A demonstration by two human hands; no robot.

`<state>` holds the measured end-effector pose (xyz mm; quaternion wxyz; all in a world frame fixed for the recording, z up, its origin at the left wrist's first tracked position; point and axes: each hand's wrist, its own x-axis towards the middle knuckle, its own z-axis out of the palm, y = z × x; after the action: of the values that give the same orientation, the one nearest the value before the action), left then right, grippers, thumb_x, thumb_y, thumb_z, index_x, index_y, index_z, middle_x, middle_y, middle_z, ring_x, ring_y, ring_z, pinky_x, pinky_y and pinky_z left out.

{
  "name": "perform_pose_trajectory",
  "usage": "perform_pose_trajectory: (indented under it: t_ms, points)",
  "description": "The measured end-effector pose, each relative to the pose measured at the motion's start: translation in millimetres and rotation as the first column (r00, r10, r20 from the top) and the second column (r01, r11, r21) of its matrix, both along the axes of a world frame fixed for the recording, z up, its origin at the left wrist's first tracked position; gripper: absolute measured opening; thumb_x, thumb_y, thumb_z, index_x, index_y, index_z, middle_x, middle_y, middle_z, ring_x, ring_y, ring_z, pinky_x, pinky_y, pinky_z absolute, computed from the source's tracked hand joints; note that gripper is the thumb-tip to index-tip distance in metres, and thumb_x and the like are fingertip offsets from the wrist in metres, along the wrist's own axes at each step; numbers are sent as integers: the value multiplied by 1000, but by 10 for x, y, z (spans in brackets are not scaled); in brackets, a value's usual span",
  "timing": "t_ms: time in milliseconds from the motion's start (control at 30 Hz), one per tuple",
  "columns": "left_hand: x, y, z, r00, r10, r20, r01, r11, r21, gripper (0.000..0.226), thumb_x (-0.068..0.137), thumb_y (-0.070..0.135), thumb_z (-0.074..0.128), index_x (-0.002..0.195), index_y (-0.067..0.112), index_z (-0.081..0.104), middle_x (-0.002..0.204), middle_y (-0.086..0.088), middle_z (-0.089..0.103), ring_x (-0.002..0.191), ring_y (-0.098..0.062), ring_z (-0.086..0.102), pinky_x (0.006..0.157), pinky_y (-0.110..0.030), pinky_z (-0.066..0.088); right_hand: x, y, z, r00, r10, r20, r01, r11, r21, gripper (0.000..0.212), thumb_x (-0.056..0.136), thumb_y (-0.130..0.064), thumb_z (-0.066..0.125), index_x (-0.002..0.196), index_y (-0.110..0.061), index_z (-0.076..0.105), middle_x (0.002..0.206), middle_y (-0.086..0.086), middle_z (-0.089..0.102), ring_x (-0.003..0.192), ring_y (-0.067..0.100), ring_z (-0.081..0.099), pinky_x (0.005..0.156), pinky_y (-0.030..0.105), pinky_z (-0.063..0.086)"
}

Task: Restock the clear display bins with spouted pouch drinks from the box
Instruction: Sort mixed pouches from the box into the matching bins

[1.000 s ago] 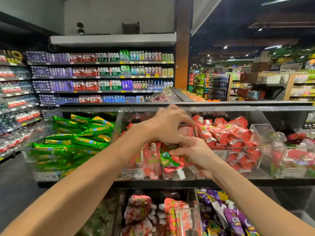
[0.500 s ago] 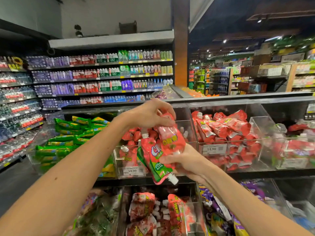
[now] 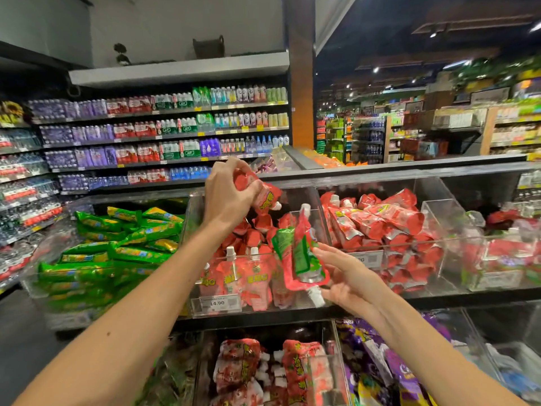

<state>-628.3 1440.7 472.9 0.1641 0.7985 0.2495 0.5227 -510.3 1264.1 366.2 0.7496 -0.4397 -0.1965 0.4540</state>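
While at the pouch-filled clear bin (image 3: 318, 206), left grip (image 3: 227, 197) tight on red pouch (image 3: 265, 197), right grip (image 3: 348, 276) on green-red pouch (image 3: 301, 259).

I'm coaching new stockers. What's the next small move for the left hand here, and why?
Probably lower the left hand and drop its red pouch into the middle bin: it hangs right above that bin, which has room on top, while the right hand holds more pouches waiting.
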Motion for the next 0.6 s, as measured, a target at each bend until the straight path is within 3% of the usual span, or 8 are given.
perform_pose_trajectory:
  t_ms: [67,133,267,400,500,600]
  points:
    - [176,-40,-40,999,-36,10,36,999,2,22,85,21,74,102,21,62,106,0,50,97,-13,48,72,-3,28,91,-63,-11,999,-28,-30,29,1000,11,54,63,-10,79,116,-11,68,111,18,72,100,31,69,82,48,58]
    - [349,-51,-87,996,-87,-35,88,996,9,23,87,21,70,108,19,62,109,0,47,99,-14,49,79,-10,33,167,-132,-25,997,-53,-49,54,998,27,51,63,-10,79,112,-11,68,104,17,74,93,30,72,78,47,58]
    - [618,49,-229,946,-187,-264,224,967,118,32,90,19,68,122,14,62,119,-6,49,104,-20,55,95,-28,44,285,-270,-48,996,-88,-18,88,996,16,51,66,-10,77,116,-11,66,103,17,74,90,29,73,85,52,56]
    - [819,117,-337,885,-242,-397,278,960,36,44,90,14,69,132,18,55,130,-3,57,114,-19,57,101,-31,45,383,-389,-76,995,-100,-4,100,995,-8,57,68,-9,77,123,-10,62,115,20,71,113,36,66,87,53,56]
    - [965,130,-359,903,-264,-339,265,963,-43,28,86,7,73,112,16,67,121,-3,66,110,-20,62,95,-26,46,425,-431,-82,993,-114,-14,114,993,-17,61,66,-9,79,124,-10,62,121,21,68,121,38,60,89,55,56]
    - [1068,187,-429,908,-224,-355,220,974,-52,11,88,8,72,95,15,77,136,-3,60,125,-20,55,105,-25,38,434,-441,-69,991,-130,-5,130,991,-18,62,61,-10,81,121,-11,63,123,22,67,123,38,59,98,60,49]
